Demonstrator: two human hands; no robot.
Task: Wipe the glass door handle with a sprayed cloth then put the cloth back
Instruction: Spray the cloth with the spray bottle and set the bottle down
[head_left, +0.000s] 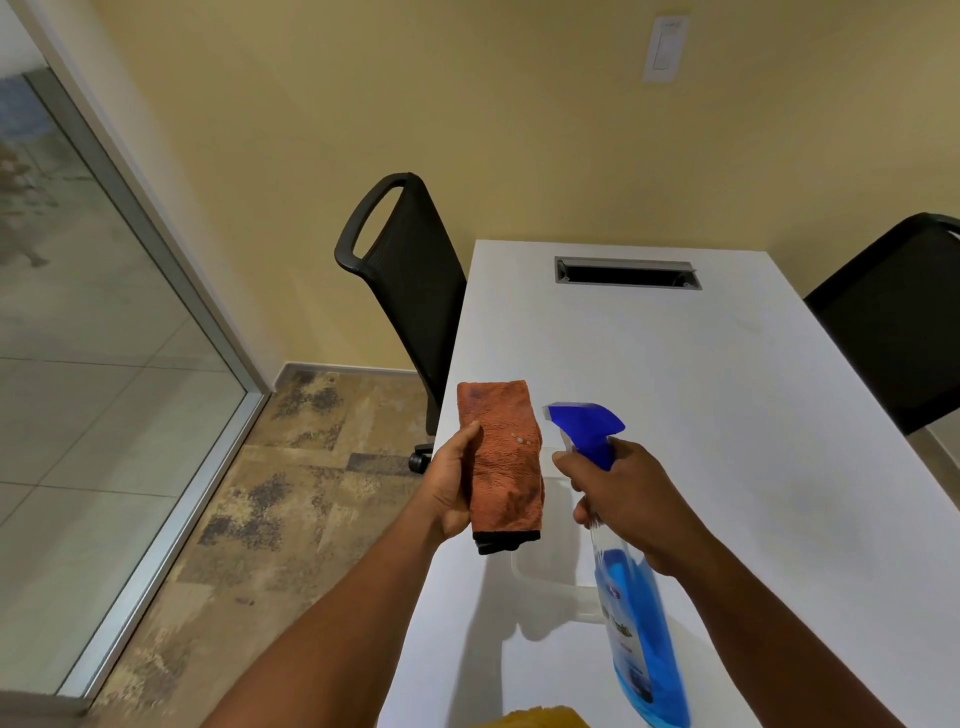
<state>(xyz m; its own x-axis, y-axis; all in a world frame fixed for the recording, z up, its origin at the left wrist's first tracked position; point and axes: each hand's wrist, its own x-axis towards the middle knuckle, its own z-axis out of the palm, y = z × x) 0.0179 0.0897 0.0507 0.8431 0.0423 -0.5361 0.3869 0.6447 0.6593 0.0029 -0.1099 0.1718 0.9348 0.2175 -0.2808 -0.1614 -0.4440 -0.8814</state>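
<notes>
My left hand (451, 483) grips a folded orange cloth (503, 457) with a black hem, held upright above the left edge of the white table (727, 415). Just to its right, my right hand (623, 499) holds a spray bottle (636, 639) of blue liquid by its neck. The bottle's blue trigger head (587, 423) has its nozzle aimed at the cloth, a finger on the trigger. A few pale droplets show on the cloth's face. A glass panel (78, 364) with a metal frame fills the left side; no door handle is visible.
Two black mesh chairs stand by the table, one (410, 280) at its left edge, one (893, 322) at the right. A grey cable slot (626, 271) sits in the tabletop's far end. Something yellow (540, 719) peeks in at the bottom edge. Patterned carpet (291, 493) covers the floor.
</notes>
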